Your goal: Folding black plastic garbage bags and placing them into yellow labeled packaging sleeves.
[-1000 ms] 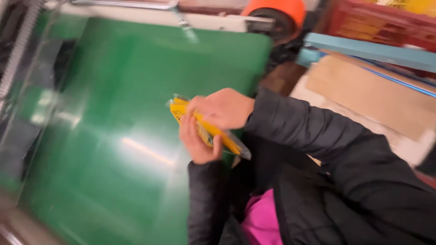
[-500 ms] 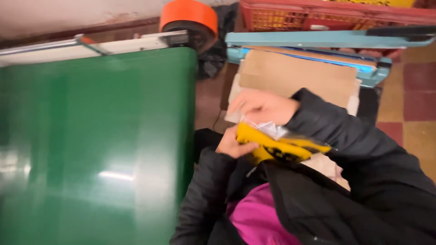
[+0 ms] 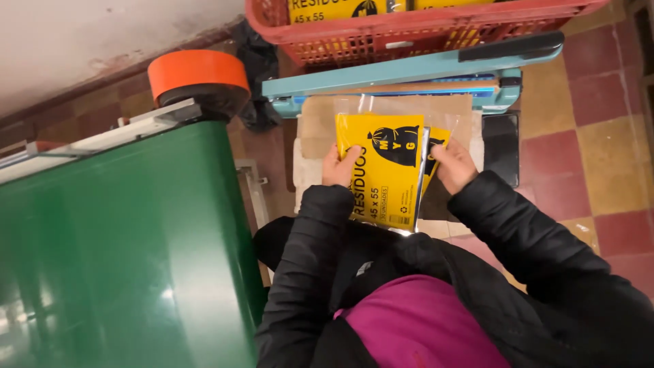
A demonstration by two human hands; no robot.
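A flat yellow packet with black print (image 3: 385,170), in a clear plastic sleeve, is held upright in front of me by both hands. My left hand (image 3: 339,167) grips its left edge, thumb on the front. My right hand (image 3: 453,163) grips the right edge, where a second yellow packet (image 3: 436,153) shows behind the first. The sleeve's clear top reaches toward the teal sealing machine (image 3: 409,71) just beyond. Both arms wear black jacket sleeves.
A green conveyor belt (image 3: 116,252) fills the left side, with an orange roller (image 3: 197,71) at its end. A red plastic crate (image 3: 422,31) with more yellow packets stands behind the sealer. Brown cardboard (image 3: 317,123) lies under the packets. Red and yellow floor tiles (image 3: 599,136) spread to the right.
My view has swung from the green belt to the sealer. The packet, held sideways and low before, now stands flat and upright between both hands in front of the sealer.
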